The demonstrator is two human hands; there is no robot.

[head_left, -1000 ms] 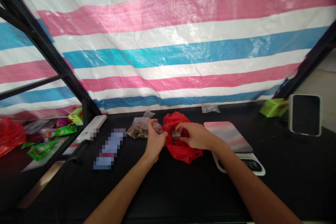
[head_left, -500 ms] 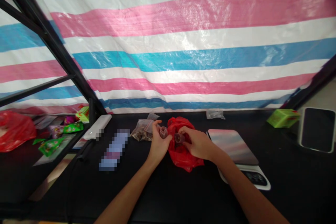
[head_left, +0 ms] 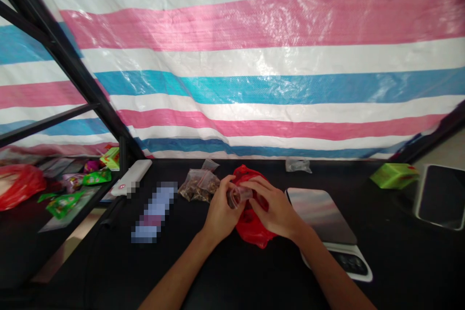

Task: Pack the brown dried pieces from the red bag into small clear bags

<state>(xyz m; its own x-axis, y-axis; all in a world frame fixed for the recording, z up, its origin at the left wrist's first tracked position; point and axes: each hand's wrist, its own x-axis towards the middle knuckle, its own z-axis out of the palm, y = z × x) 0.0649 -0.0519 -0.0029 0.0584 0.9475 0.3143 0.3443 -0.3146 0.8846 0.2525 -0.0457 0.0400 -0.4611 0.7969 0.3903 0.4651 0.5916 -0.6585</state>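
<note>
My left hand (head_left: 225, 210) curls around a small clear plastic item with a round mouth (head_left: 234, 197); brownish colour shows inside it. My right hand (head_left: 274, 206) pinches a small translucent cup-like piece (head_left: 246, 193), tilted against that mouth. Whether the two pieces are separate, and what fills them, is too small to tell. Under and behind both hands lies a crumpled red plastic bag (head_left: 256, 232), partly hidden by my fingers. Just left of my left hand is a clear zip bag (head_left: 198, 186) of brown dried bits.
A flat scale (head_left: 321, 213) lies beside my right forearm. A blurred-out phone-like slab (head_left: 154, 213) and a white power strip (head_left: 132, 177) are on the left. Further off are a crumpled clear bag (head_left: 298, 165), a green box (head_left: 395, 176) and a stand-like dark screen (head_left: 441, 196).
My right hand has lifted its small piece off the red bag and brought it left against the item in my left hand. My left hand's fingers have curled in. The view has shifted slightly.
</note>
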